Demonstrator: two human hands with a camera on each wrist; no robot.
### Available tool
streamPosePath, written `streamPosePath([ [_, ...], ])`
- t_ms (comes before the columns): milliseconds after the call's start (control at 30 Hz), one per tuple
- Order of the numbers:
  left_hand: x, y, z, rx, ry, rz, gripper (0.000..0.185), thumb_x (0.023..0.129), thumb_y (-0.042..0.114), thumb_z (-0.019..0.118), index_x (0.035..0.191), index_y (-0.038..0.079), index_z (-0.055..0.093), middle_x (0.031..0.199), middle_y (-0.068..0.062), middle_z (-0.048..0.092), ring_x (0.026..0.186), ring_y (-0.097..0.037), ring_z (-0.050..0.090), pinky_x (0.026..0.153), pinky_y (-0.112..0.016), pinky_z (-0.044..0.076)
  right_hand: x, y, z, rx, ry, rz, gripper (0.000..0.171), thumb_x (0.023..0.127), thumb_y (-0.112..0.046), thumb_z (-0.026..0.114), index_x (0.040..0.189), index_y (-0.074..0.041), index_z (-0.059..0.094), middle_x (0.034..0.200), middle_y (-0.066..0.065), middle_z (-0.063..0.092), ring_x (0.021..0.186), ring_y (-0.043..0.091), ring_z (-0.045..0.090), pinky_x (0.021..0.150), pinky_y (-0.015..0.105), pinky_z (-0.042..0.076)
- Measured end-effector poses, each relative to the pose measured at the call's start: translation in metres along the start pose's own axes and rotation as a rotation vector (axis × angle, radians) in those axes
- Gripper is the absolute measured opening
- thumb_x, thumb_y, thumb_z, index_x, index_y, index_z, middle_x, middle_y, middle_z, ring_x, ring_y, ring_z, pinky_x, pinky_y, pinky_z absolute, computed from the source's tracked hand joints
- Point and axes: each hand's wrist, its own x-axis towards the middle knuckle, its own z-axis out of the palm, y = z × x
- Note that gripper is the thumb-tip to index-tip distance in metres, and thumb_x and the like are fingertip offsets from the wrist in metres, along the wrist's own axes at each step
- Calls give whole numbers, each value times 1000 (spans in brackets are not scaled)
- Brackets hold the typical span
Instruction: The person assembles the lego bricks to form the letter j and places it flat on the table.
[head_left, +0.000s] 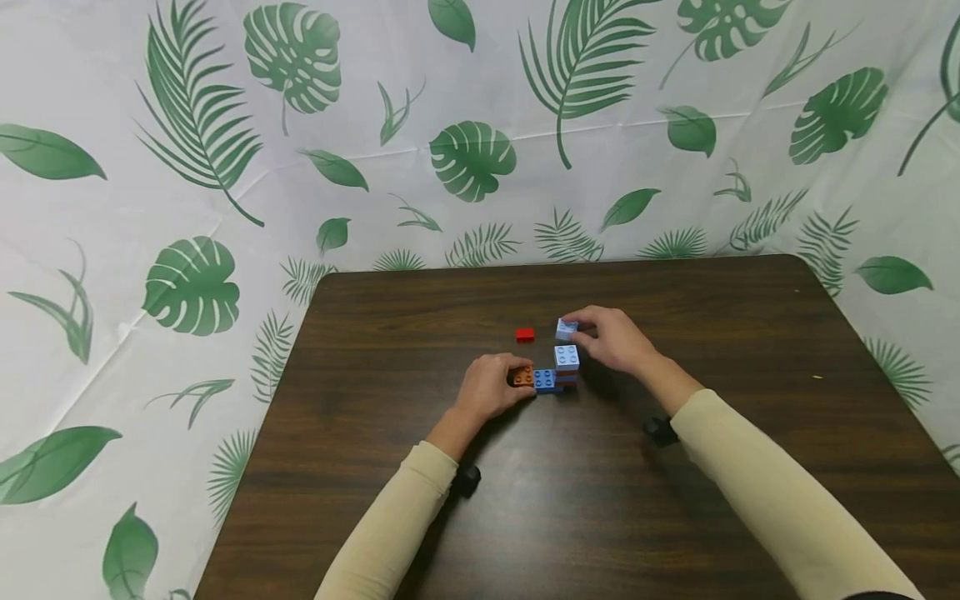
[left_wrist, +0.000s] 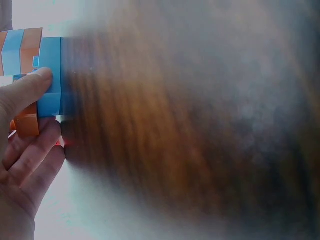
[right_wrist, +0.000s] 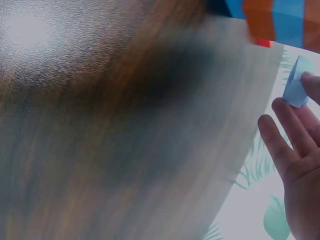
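My left hand point(head_left: 489, 387) pinches the low end of a toy building-brick structure, where an orange brick point(head_left: 523, 376) sits beside a blue brick point(head_left: 545, 380). In the left wrist view the thumb lies against the blue bottom brick point(left_wrist: 50, 100). At the structure's right end rises a small tower of orange and blue layers, topped by a light blue brick point(head_left: 566, 356). Just behind the tower, my right hand point(head_left: 613, 340) holds a loose light blue brick point(head_left: 565, 329) between thumb and fingers. The right wrist view shows that brick point(right_wrist: 296, 85) apart from the striped tower point(right_wrist: 287, 22).
A small red brick point(head_left: 525, 334) lies on the dark wooden table point(head_left: 420, 317), behind the structure. A tiny light-coloured scrap point(head_left: 817, 377) is at the right. Behind the table hangs a white cloth point(head_left: 390, 200) with green leaves.
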Motion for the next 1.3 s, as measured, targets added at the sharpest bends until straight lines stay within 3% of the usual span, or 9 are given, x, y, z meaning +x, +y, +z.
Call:
streamPosePath([
  [233, 0, -1, 0, 1, 5, 3, 42, 78, 40, 83, 115, 22, 75, 109, 4, 71, 92, -13, 65, 79, -32, 51, -8, -8, -13, 64, 35, -87, 27, 94, -17, 68, 120, -10, 69, 118, 8, 67, 104, 23, 65, 88, 45, 52],
  [567, -1, -1, 1, 10, 11, 2, 43, 77, 40, 84, 116, 22, 75, 110, 3, 71, 93, -14, 66, 78, -33, 51, -21, -25, -26, 37, 17, -129, 25, 93, -16, 69, 118, -12, 69, 118, 6, 66, 102, 20, 63, 88, 46, 52],
  [1000, -1, 0, 0, -5, 7, 7, 43, 78, 39, 83, 116, 21, 75, 112, 3, 71, 94, -13, 66, 80, -33, 51, -36, -37, -28, 16, 4, -208, 25, 93, -15, 69, 119, -14, 69, 120, 3, 65, 99, 18, 62, 87, 45, 53],
  [1300, -1, 1, 0, -8, 11, 15, 43, 78, 38, 83, 116, 20, 75, 111, 2, 71, 93, -13, 66, 79, -33, 52, -43, -39, -27, 15, 6, -276, 25, 92, -14, 70, 117, -15, 70, 122, 1, 65, 106, 18, 62, 85, 44, 53],
])
